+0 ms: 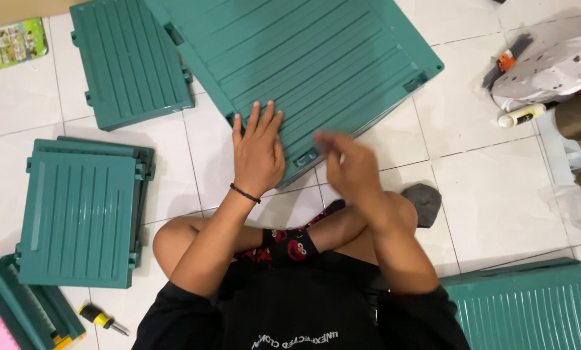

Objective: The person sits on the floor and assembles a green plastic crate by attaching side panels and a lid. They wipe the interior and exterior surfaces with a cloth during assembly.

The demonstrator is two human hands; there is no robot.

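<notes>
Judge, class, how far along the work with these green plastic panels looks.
Done: nothing looks joined yet.
In hand: the left hand lies flat on the large green panel; the right hand is blurred just above its edge.
Left: separate green panels lie around on the tiled floor, and the screwdriver lies untouched.

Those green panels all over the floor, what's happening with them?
A person sits cross-legged on the white tile floor. Their left hand lies flat on the big ribbed green panel in front of them; the right hand is blurred beside its near edge. More green panels and a yellow-handled screwdriver lie nearby.
</notes>
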